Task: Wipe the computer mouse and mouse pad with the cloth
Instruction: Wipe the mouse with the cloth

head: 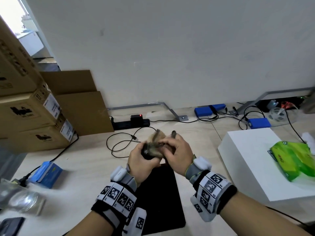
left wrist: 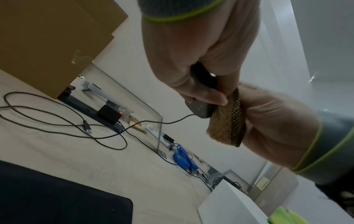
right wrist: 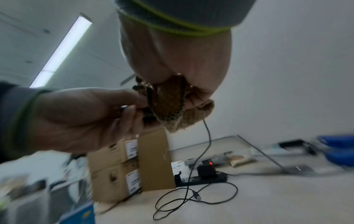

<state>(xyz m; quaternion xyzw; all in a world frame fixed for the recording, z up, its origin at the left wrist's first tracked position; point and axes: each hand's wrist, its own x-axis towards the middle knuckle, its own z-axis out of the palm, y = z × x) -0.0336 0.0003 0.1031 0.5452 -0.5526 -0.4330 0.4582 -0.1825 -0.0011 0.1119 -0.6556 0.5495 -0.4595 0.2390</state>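
1. Pale wood-grain tabletop (head: pixel 88 167) runs back to a plain white wall (head: pixel 170 48); both hands are raised above it, over the far end of the black mouse pad (head: pixel 162 201).
2. Left hand (head: pixel 142 160) curls round the dark computer mouse (head: pixel 147 153), thumb and fingers wrapped on its body.
3. Right hand (head: pixel 175 149) pinches the brown cloth (head: pixel 157 140) and holds it against the mouse, just beside the left hand's fingers.
4. Most of the mouse is hidden by the cloth and the fingers; the left wrist view shows only a grey end of it (left wrist: pixel 201 109) with the cable (left wrist: pixel 153 121) leaving it.
5. That cable hangs below the hands and loops on the tabletop beyond them, ending in a loose plug (head: pixel 134 137).
6. The cloth has a dark patterned edge (left wrist: pixel 237 118); its folds are blurred in the head view.
7. Left of the left hand stand stacked cardboard boxes (head: pixel 30 116); nearer lies a blue box (head: pixel 46 174), and a blurred clear object (head: pixel 20 198) is cut off by the frame.
8. Right of the right hand sits a white block (head: pixel 252 159) carrying a green packet (head: pixel 293 159).
9. Beyond the hands, by the wall, lie a black power strip (head: pixel 131 123) with a lit red light and several blue boxes (head: pixel 259 123) with tangled wires.
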